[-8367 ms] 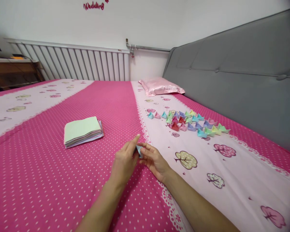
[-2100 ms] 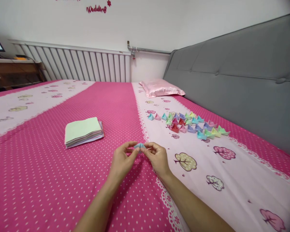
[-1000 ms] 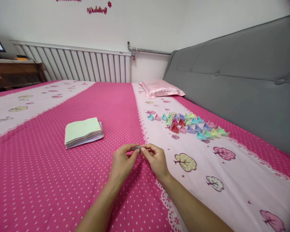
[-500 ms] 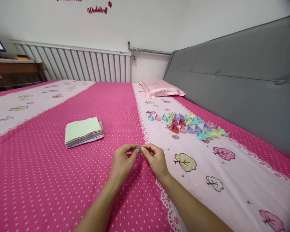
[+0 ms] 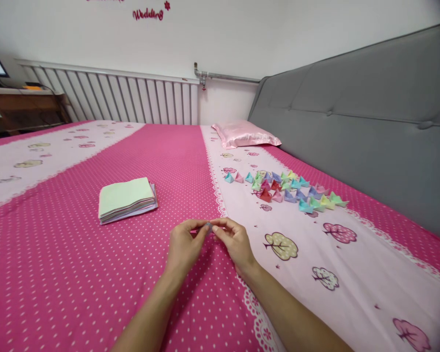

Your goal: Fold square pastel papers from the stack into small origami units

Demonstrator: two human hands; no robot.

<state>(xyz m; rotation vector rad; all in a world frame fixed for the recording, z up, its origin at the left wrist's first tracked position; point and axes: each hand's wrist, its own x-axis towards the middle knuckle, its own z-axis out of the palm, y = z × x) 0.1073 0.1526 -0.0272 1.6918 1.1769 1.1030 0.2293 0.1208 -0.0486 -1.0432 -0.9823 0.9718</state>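
Between my fingertips is a small folded piece of bluish-grey paper (image 5: 209, 226), mostly hidden by the fingers. My left hand (image 5: 186, 243) pinches it from the left, thumb below and index finger above. From the right, my right hand (image 5: 236, 241) pinches its other side, the two hands nearly touching. Both are held low over the pink dotted bedspread (image 5: 161, 161). To the left lies a stack of coloured paper sheets (image 5: 126, 199), pale green on top. Several small folded paper boats (image 5: 289, 195) in many colours stand in loose rows to the right.
A pink satin pillow (image 5: 245, 134) lies at the far end of the bed. The grey padded headboard (image 5: 352, 117) runs along the right side. Beyond the bed are a white radiator (image 5: 132, 95) and a pipe; a wooden desk (image 5: 25, 107) stands far left.
My hands have shifted very slightly left, and the fingers have moved a little on the paper, of which less shows now. The paper stack and boats stay put.
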